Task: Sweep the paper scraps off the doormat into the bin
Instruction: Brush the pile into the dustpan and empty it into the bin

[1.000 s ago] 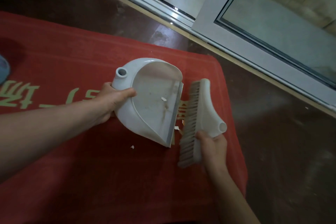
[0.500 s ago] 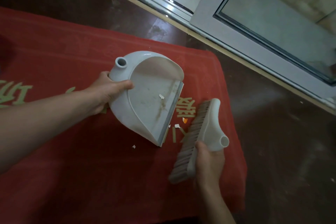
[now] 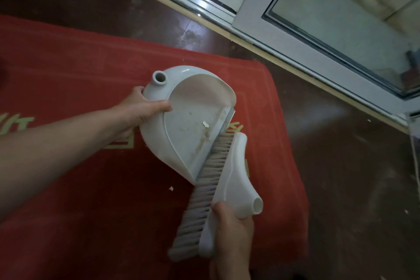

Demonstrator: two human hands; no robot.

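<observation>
Paper scraps (image 3: 205, 124) half swept: one inside dustpan (image 3: 181, 143), clasped by left hand (image 3: 141, 111); brush (image 3: 231, 166), clasped by right hand (image 3: 229, 225), at lip. Next, probably: stray scrap (image 3: 171, 188) on doormat (image 3: 91, 188).

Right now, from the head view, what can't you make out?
- Bin: not in frame anywhere.
- Any scraps at the dustpan lip: covered by the brush, whose bristles are motion-blurred.
- Right hand fingers: wrapped behind the brush body, so only the thumb side shows.
- Doormat lettering: cut off by the left edge, and covered by the left hand and the dustpan.
</observation>
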